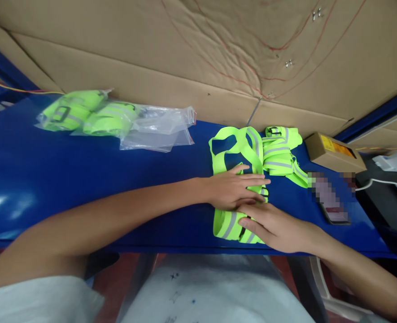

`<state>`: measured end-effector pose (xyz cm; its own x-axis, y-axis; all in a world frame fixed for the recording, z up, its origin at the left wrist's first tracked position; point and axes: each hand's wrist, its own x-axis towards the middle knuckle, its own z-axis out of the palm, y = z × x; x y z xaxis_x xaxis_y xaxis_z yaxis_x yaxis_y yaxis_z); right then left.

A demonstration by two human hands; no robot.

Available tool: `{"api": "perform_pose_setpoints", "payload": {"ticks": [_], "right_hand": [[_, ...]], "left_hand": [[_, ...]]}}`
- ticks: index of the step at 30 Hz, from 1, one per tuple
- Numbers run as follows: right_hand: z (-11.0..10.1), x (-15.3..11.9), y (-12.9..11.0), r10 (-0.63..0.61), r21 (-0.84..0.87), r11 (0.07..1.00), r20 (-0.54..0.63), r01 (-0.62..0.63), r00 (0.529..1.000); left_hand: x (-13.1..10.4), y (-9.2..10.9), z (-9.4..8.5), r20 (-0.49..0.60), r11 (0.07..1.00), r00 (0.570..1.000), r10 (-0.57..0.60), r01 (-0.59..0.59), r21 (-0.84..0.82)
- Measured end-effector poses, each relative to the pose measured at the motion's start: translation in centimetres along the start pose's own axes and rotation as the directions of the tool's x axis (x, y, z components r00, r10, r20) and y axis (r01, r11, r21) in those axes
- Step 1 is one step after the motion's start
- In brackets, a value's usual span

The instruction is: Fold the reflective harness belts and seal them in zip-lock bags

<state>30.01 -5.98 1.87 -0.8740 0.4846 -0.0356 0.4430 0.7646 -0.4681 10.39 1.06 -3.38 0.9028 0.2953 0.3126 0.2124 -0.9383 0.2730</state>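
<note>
A neon-yellow reflective belt (232,224) with grey stripes and black buckle parts lies at the table's front, its wide straps looped toward the back. Across its middle my left hand (232,188) rests palm down, fingers stretched out and apart. My right hand (272,224) comes in from the right, thumb and fingers closed on the strap near a black fitting. The fingertips of both hands nearly meet, and they hide part of the belt. Just behind to the right sits a bundle of more neon straps (279,152), partly folded.
Two bagged neon belts (107,119) and clear plastic bags (161,128) lie at the back left of the blue table (117,168). To the right are a small cardboard box (334,152), a phone (333,202) and a white cable (383,181). A cardboard-covered wall (134,49) stands behind.
</note>
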Motion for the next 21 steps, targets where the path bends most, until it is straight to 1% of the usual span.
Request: {"api": "perform_pose_setpoints", "payload": {"ticks": [1,3,4,6,8,10,12,15,17,19,21], "right_hand": [[0.3,0.1,0.1,-0.007,-0.012,1.000,-0.022,0.007,1.000],[1.1,0.3,0.1,-0.044,-0.091,0.995,-0.116,0.034,0.992],[1.5,0.3,0.2,-0.072,-0.160,0.986,-0.181,0.043,0.981],[2.5,0.2,0.3,-0.151,-0.321,0.946,-0.297,0.050,0.943],[3.2,0.1,0.4,-0.227,-0.434,0.899,-0.342,0.061,0.912],[3.6,-0.1,0.4,-0.265,-0.453,0.886,-0.322,0.098,0.909],[3.8,-0.2,0.3,-0.257,-0.419,0.900,-0.287,0.121,0.923],[4.1,-0.5,-0.2,-0.207,-0.415,0.906,-0.259,0.085,0.943],[4.6,-0.8,-0.5,-0.179,-0.434,0.899,-0.253,0.054,0.951],[5.0,-1.2,-0.9,-0.174,-0.443,0.895,-0.239,0.052,0.955],[5.4,-1.5,-1.3,-0.183,-0.465,0.883,-0.214,0.065,0.960]], "left_hand": [[0.0,0.1,0.0,0.016,1.000,1.000,-0.005,0.005,-0.001],[0.0,-0.1,-0.1,0.037,1.000,0.999,-0.004,0.005,-0.016],[-0.1,-0.3,-0.2,0.039,1.000,0.999,-0.003,0.004,-0.026],[-0.2,-0.9,-0.4,0.033,0.999,0.999,0.001,0.000,-0.036],[-0.3,-1.4,-0.4,0.029,1.000,1.000,0.011,-0.011,-0.024],[-0.4,-1.6,-0.5,0.025,1.000,0.999,0.021,-0.021,0.001],[-0.3,-1.6,-0.5,0.020,0.999,1.000,0.019,-0.019,0.026],[-0.1,-1.4,-0.6,0.007,0.999,1.000,-0.013,0.013,0.029],[0.0,-1.3,-0.6,0.006,0.998,0.999,-0.052,0.052,-0.019],[0.0,-1.1,-0.4,0.024,0.995,0.997,-0.079,0.081,-0.063],[0.0,-0.9,-0.3,0.018,0.994,0.996,-0.091,0.092,-0.055]]}}
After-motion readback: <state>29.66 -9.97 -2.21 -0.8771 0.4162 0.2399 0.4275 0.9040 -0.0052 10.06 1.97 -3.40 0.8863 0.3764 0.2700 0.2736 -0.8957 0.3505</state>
